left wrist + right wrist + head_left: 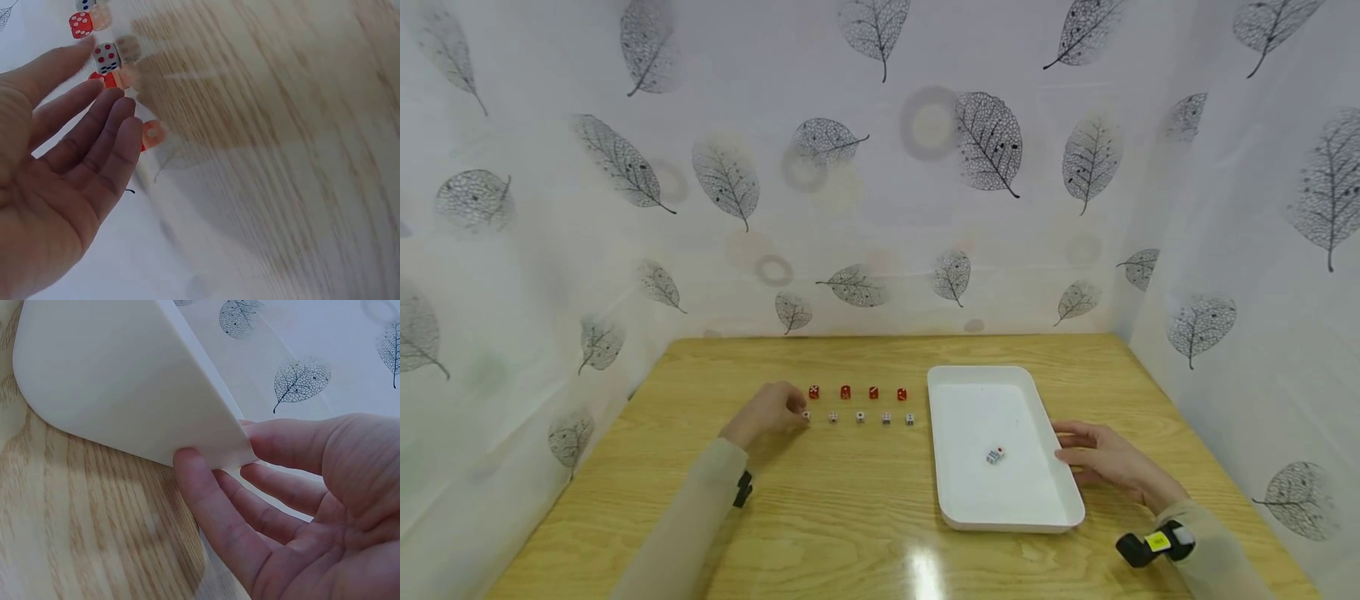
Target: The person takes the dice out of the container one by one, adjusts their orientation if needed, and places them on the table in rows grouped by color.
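My left hand (773,408) reaches to the left end of a row of white dice, its thumb and forefinger on either side of the end die (106,57). That die stands on the table; whether the fingertips touch it I cannot tell. More white dice (861,417) stand to its right, with a row of red dice (846,392) behind them. At the right side of a shallow white tray (955,518), my right hand (1112,461) touches the rim and outer wall with loosely extended fingers. Inside the tray lies a small cluster of white dice (994,457).
The light wooden table (820,517) carries the dice and tray. A pale curtain (880,200) with leaf prints closes off its back and both sides. Dark straps with small devices (1156,543) sit on the wrists.
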Action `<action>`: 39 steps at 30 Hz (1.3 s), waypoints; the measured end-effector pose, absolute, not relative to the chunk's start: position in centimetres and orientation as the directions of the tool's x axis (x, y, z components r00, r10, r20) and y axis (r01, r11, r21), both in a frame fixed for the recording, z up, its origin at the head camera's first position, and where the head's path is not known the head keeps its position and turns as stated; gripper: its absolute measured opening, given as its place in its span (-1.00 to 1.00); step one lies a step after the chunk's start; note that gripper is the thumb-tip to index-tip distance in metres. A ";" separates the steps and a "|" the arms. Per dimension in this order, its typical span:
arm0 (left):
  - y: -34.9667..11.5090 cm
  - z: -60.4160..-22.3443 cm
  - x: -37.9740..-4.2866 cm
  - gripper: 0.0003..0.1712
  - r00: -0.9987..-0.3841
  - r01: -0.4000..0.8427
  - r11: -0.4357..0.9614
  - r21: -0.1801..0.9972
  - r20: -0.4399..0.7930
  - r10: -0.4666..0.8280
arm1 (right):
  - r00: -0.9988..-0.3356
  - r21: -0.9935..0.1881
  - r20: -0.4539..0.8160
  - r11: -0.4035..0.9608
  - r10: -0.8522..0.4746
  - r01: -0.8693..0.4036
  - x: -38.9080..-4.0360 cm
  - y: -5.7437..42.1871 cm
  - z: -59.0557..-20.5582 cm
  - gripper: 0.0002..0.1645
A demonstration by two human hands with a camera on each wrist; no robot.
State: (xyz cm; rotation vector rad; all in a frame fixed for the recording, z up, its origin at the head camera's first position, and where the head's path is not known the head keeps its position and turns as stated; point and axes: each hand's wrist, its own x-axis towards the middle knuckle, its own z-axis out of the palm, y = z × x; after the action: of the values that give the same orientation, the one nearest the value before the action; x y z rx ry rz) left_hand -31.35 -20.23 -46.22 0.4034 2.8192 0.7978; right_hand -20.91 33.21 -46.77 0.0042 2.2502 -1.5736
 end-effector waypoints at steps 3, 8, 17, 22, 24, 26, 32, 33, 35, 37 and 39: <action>-20.3 -46.1 -31.4 -0.80 -0.949 0.221 0.818 0.532 -0.076 0.306 | -0.923 -0.901 -0.319 0.372 -0.217 0.224 -20.9 33.2 -46.7 -0.18; -19.9 -45.7 -31.2 -0.73 -0.938 0.292 0.798 0.528 -0.005 0.346 | -0.923 -0.900 -0.320 0.374 -0.214 0.225 -20.8 33.2 -46.6 -0.19; -17.7 -45.4 -30.7 -0.76 -0.911 0.359 0.755 0.549 0.030 0.411 | -0.925 -0.899 -0.312 0.383 -0.216 0.214 -20.8 33.2 -46.8 -0.19; -16.4 -45.4 -30.3 -0.74 -0.900 0.376 0.731 0.570 0.037 0.434 | -0.925 -0.897 -0.314 0.387 -0.215 0.214 -20.8 33.2 -46.9 -0.18; -15.8 -45.4 -30.1 -0.75 -0.894 0.383 0.722 0.577 0.034 0.447 | -0.925 -0.898 -0.313 0.385 -0.216 0.214 -20.8 33.1 -46.9 -0.18; -15.2 -45.3 -30.0 -0.77 -0.887 0.395 0.711 0.582 0.042 0.459 | -0.924 -0.899 -0.313 0.381 -0.218 0.215 -20.8 33.1 -46.9 -0.19; -13.4 -45.7 -30.0 -0.76 -0.873 0.435 0.697 0.570 0.077 0.481 | -0.925 -0.903 -0.311 0.373 -0.220 0.215 -20.8 33.1 -46.9 -0.17; -13.1 -45.8 -30.0 -0.76 -0.870 0.439 0.690 0.576 0.082 0.485 | -0.925 -0.904 -0.310 0.371 -0.221 0.214 -20.8 33.1 -46.9 -0.17; -12.5 -45.8 -30.0 -0.76 -0.860 0.454 0.667 0.591 0.097 0.500 | -0.925 -0.903 -0.310 0.371 -0.219 0.215 -20.8 33.1 -46.9 -0.17; -11.9 -45.8 -29.9 -0.77 -0.851 0.467 0.649 0.601 0.106 0.514 | -0.926 -0.901 -0.311 0.375 -0.215 0.215 -20.8 33.1 -46.9 -0.17; -11.2 -45.8 -29.8 -0.78 -0.843 0.480 0.638 0.602 0.115 0.525 | -0.927 -0.899 -0.311 0.382 -0.211 0.215 -20.9 33.2 -46.9 -0.17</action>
State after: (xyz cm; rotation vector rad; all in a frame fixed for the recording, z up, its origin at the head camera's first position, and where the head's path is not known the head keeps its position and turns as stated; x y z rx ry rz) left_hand -29.79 -11.18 -45.81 0.8536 2.7789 0.9891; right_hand -20.88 33.17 -46.90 0.0028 2.2714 -1.5612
